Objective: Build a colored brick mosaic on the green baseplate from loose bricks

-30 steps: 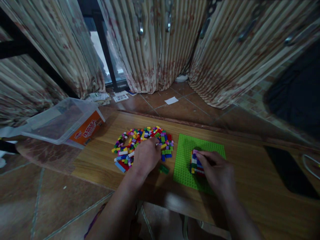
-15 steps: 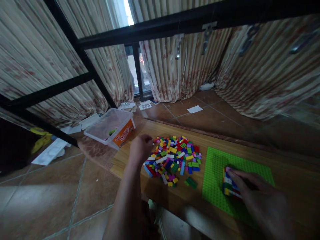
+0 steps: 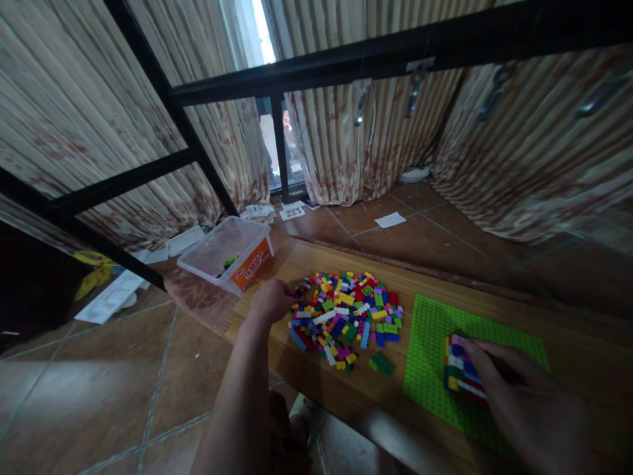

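Wooden table (image 3: 316, 260), right hand (image 3: 531, 409) hiding brick stack (image 3: 459, 376) (partly), left hand (image 3: 270, 303) contents unseen

The low wooden table (image 3: 445, 277) carries a pile of small coloured bricks (image 3: 346, 316), a single dark green brick (image 3: 382, 363) just beside the pile, and a bright green baseplate (image 3: 430, 356), while a clear plastic box (image 3: 227, 254) rests at its left end.

A clear plastic container (image 3: 225, 254) with an orange label lies on the floor, near and beyond the left hand. Striped curtains (image 3: 341, 152) and a white paper scrap (image 3: 390, 220) lie well beyond both hands.
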The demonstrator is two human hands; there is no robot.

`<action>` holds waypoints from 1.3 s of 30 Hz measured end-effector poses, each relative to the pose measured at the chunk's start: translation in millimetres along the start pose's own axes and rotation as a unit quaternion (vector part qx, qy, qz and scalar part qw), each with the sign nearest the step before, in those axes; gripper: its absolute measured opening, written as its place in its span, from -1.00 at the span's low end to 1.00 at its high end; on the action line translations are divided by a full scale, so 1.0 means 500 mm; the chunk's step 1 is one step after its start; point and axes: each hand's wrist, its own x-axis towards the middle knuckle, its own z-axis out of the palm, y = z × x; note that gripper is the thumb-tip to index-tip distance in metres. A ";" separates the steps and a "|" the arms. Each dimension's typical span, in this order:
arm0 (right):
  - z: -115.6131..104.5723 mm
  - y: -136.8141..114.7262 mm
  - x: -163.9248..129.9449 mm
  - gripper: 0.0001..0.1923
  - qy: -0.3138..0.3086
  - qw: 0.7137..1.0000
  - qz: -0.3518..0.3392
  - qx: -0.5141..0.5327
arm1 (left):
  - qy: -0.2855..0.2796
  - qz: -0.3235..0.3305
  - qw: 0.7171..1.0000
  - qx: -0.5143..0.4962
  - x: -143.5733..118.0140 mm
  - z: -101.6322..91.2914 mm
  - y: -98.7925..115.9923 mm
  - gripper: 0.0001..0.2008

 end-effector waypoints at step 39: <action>0.057 -0.099 -0.019 -0.76 -0.149 0.886 0.145 0.415 | -0.277 0.300 0.794 -0.450 -0.157 0.127 0.252 -0.85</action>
